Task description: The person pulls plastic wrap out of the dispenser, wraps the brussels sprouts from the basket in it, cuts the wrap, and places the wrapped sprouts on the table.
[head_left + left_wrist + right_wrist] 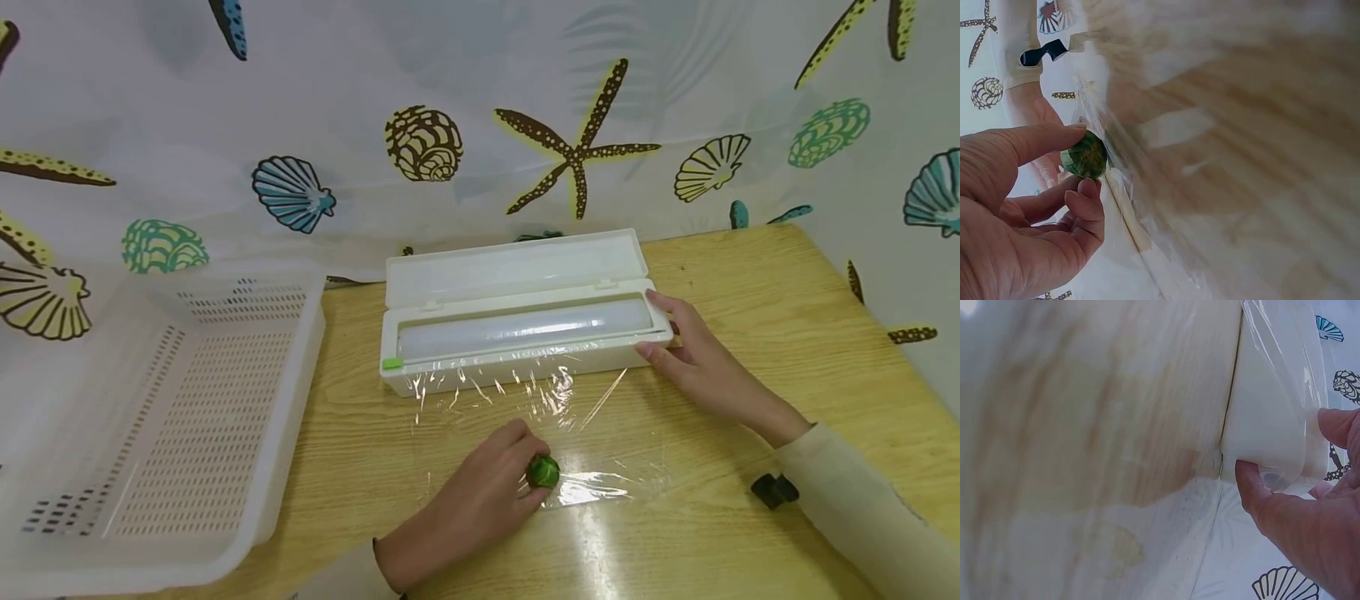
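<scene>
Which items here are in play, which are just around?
In play:
- left hand, pinching a green round item
- right hand, gripping the white box
- roll and its pulled-out clear film

Apparently just around:
- white basket, untouched
- printed cloth behind

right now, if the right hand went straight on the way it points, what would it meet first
The cling film dispenser: the right hand grips its right end, so it would likely push into that box at once.
</scene>
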The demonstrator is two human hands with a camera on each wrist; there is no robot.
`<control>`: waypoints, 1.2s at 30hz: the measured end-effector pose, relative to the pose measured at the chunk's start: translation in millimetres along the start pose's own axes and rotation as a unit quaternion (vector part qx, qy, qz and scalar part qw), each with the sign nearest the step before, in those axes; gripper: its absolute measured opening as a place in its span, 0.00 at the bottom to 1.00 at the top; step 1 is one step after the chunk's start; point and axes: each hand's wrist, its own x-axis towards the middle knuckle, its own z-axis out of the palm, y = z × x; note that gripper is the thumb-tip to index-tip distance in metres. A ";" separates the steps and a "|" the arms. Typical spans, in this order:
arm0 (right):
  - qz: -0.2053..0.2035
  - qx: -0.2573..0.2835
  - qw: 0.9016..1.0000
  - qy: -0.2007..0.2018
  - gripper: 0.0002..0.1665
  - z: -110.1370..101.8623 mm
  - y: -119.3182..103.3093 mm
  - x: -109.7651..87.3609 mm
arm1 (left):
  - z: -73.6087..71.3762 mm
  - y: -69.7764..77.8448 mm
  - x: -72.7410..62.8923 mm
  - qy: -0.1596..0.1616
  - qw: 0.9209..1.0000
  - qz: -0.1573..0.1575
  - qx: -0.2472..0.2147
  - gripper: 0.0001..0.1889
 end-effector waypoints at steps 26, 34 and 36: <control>0.001 0.023 1.000 0.020 0.44 -3.2 -0.8 -11.8 | -12.5 0.6 -15.6 -0.013 0.999 -0.028 0.019 0.23; 0.020 0.001 0.999 0.032 0.44 -2.2 -2.7 -27.3 | -22.7 -8.0 -30.9 -0.011 0.999 -0.051 -0.015 0.11; 0.012 -0.004 0.999 0.036 0.41 -2.3 -3.3 -31.0 | -25.1 -10.7 -34.8 -0.007 0.999 -0.050 -0.015 0.12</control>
